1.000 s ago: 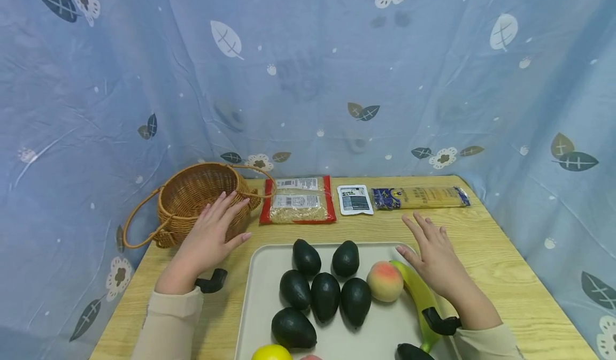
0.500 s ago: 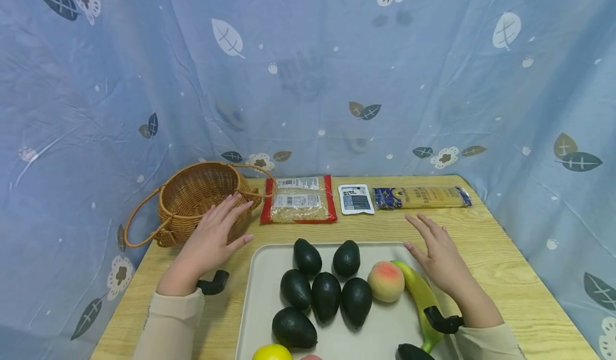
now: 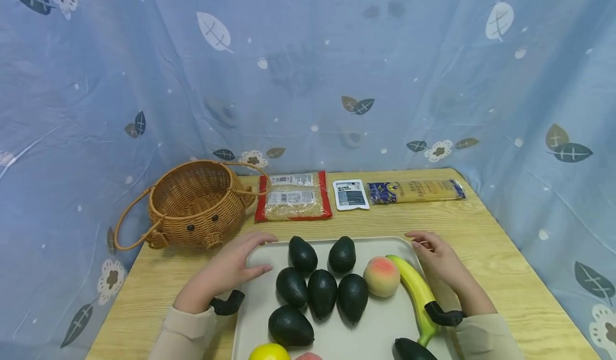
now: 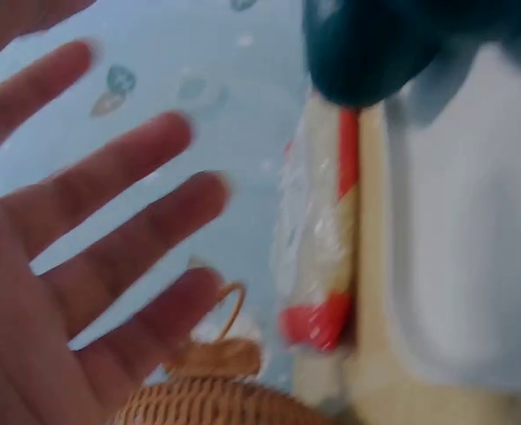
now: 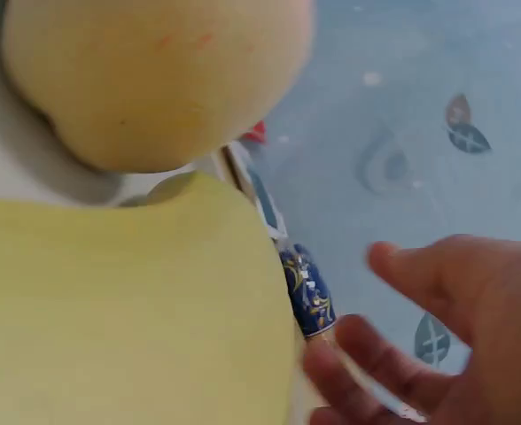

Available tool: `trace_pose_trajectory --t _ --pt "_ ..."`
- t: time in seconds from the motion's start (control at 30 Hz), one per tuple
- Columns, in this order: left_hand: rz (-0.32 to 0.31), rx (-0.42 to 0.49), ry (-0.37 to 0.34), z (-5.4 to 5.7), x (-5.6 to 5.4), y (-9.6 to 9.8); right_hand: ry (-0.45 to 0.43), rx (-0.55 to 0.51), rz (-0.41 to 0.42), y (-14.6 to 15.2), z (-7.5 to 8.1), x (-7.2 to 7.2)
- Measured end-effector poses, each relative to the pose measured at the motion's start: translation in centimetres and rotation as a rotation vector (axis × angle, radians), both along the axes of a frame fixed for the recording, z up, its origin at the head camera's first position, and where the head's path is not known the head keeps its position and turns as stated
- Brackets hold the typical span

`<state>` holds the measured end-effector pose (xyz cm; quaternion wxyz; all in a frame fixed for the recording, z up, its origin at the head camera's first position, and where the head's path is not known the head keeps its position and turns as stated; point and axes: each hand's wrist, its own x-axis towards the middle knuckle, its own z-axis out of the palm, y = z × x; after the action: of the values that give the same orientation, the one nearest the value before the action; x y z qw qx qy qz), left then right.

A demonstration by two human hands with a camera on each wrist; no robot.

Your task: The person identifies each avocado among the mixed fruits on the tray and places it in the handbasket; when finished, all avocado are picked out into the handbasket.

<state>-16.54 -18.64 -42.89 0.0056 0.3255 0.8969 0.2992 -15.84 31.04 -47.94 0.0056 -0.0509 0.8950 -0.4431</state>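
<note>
A pale tray on the wooden table holds several dark avocados, a peach and a banana. A yellow round fruit and a pinkish one are cut off by the head view's lower edge. My left hand hovers at the tray's far left corner, its fingers spread with nothing between them in the left wrist view. By the far right corner is my right hand, fingers loosely bent and holding nothing, just beyond the banana in the right wrist view.
Behind my left hand stands a wicker basket with two loop handles and an animal face. Along the table's back lie a red-edged bag of grain, a small white packet and a pack of noodles. A blue patterned curtain hangs behind.
Both hands have come down toward the tray's far corners, the left moving right and away from in front of the basket. The head view has shifted slightly. The fruit stays in place.
</note>
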Motion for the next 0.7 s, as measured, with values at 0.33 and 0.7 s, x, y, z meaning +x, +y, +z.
trace_pose_trajectory --t 0.33,0.7 --pt "-0.131 -0.102 -0.210 -3.1 0.9 1.9 -0.162 -0.187 -0.003 2.1 -2.3 -0.6" --pt "-0.155 -0.053 -0.294 -5.1 1.0 3.0 0.080 -0.118 0.142 3.7 -5.5 0.4"
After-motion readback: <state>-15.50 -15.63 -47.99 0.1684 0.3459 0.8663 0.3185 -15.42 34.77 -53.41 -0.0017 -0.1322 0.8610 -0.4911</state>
